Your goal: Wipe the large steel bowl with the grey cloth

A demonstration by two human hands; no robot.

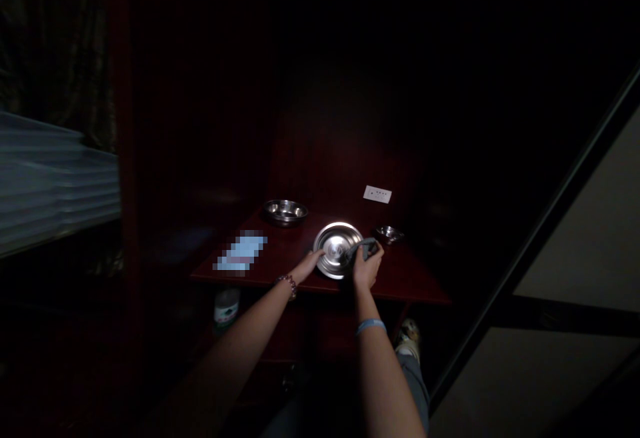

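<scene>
A round, shiny steel basin (336,246) is tilted toward me above the dark red tabletop (280,271). My left hand (307,266) grips its left rim, thumb on the inner side and the other fingers hidden. In my right hand (367,268) is a grey cloth (369,247), bunched in closed fingers and lying against the basin's right side. Behind on the left stands a second steel basin (285,213). A smaller steel bowl (389,234) sits just beyond my right hand.
A pixelated pale blue item (243,251) lies at the table's left. On the back wall is a white socket plate (377,194). Below the table are a bottle (227,308) and a shoe (409,338). Stacked pale trays (55,181) stand far left, beyond a dark red post (125,158).
</scene>
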